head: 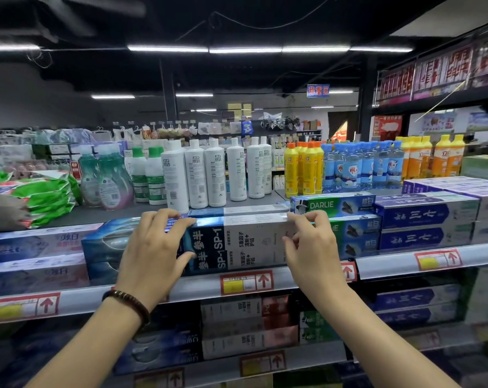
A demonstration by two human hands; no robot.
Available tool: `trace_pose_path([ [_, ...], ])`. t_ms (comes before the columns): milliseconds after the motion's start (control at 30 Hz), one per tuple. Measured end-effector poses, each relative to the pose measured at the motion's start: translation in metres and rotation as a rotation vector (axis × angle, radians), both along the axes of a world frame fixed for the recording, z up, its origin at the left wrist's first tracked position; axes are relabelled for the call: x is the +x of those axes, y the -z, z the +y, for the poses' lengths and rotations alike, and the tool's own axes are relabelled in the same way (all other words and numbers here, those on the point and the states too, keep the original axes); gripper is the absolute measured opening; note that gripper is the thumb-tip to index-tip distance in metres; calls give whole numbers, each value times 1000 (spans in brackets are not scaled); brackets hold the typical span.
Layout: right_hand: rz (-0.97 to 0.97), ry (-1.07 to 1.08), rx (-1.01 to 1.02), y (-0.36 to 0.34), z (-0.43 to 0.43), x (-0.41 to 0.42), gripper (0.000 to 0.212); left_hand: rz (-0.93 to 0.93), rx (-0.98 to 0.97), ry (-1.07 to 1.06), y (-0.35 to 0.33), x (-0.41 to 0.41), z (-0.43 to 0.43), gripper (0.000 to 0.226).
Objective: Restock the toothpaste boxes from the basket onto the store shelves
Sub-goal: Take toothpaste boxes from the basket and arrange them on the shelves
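The left hand (156,247) grips, fingers on top and thumb in front, the dark-blue-and-white rectangular cardboard toothpaste box (245,247), possibly two stacked, lying lengthwise on the grey metal top shelf (200,288), its right end pinched by the right hand (312,245), beside green Darlie cardboard boxes (332,205).

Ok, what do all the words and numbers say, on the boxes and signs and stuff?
"SP-1", "参半": dark-and-white toothpaste box
"DARLIE", "超白": green toothpaste box
"三七": blue toothpaste boxes
"称重区": blue hanging sign
"rest", start blurred: pale box at far left
Price tags, bottle labels, red banners: too blurred or small to read.
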State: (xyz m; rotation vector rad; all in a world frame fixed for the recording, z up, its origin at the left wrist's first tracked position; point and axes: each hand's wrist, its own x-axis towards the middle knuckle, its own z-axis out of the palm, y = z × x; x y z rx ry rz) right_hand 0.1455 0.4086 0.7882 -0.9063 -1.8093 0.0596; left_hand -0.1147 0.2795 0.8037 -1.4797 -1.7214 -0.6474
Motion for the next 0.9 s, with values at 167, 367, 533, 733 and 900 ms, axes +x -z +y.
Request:
trace_pose_path([
  [167, -109, 69, 120, 1, 8, -4, 40, 13, -37, -39, -2, -5, 5, 73],
  [367, -244, 252, 304, -2, 22, -3, 45, 35, -52, -113, -4, -6, 9, 54],
  [533, -259, 289, 310, -2, 28, -8, 43, 10, -63, -130, -8, -5, 13, 48],
  [733, -319, 347, 350, -5, 30, -12, 38, -12, -72, -153, -14, 1, 19, 45],
  [900, -377, 362, 341, -8, 31, -16, 32, -28, -77, -163, -17, 0, 24, 44],
])
